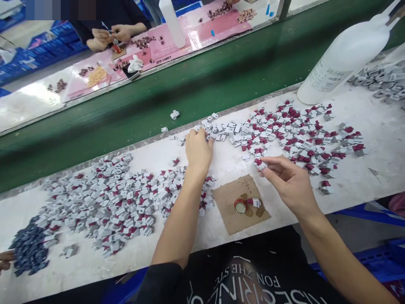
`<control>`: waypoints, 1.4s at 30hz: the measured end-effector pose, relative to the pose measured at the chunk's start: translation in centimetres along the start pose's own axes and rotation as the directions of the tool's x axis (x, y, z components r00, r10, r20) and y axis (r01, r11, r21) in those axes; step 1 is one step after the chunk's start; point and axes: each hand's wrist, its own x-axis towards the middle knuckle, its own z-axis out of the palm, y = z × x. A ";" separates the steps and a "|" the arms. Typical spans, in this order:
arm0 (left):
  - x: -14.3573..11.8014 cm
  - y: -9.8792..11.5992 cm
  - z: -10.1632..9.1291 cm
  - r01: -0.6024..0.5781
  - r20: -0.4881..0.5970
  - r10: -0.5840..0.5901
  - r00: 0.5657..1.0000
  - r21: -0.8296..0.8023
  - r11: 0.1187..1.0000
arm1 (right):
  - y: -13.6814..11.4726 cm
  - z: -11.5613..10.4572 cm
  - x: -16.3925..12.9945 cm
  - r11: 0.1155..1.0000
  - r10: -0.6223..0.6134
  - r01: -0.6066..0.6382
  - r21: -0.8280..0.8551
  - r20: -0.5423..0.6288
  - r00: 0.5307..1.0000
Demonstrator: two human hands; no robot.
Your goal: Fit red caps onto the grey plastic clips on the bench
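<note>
My right hand [289, 181] pinches a small maroon-and-grey plastic part [260, 164] between thumb and fingertips. My left hand [199, 150] reaches to the far table edge, its fingers bent down among small light-grey plastic pieces [218, 128]; its fingertips are partly hidden, and what they grip cannot be made out. Between my forearms lies a piece of brown cardboard [228, 215] with dark wet-looking stains. On it rest a red-rimmed bottle cap [240, 206], its hollow side up, and another maroon-and-grey part [254, 202] beside it.
Mixed grey and maroon parts spread right [294, 135] and left [117, 202]. A white plastic bottle [341, 63] stands back right. Dark blue-grey pieces [30, 247] lie far left near another person's hand [6, 259]. Beyond the green belt [139, 109], a co-worker's hands [110, 36] handle small parts.
</note>
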 end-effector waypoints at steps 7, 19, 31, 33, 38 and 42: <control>-3.3 0.1 -2.3 0.170 0.264 -0.014 0.965 -0.578 0.798 | -1.5 0.6 0.7 0.995 0.019 -0.018 0.102 -0.015 1.000; -7.5 2.1 -2.8 0.340 0.436 0.045 0.899 -0.757 0.558 | -4.0 1.0 0.7 0.993 -0.059 0.051 0.106 0.075 0.995; -9.5 0.0 -2.3 0.392 0.466 -0.057 0.883 -0.664 0.637 | -1.7 -1.1 -5.0 0.977 -0.110 0.186 -0.102 0.504 0.857; -9.7 0.0 -2.3 0.398 0.473 -0.057 0.879 -0.664 0.633 | -1.5 -0.8 -5.1 0.973 -0.120 0.205 -0.110 0.516 0.848; -10.0 -0.3 -2.6 0.337 0.447 -0.033 0.894 -0.622 0.707 | -1.7 -0.8 -5.2 0.954 -0.150 0.264 -0.141 0.537 0.830; -10.1 -0.5 -3.0 0.235 0.393 0.003 0.920 -0.557 0.796 | -2.4 -0.9 -5.0 0.974 -0.118 0.189 -0.122 0.440 0.890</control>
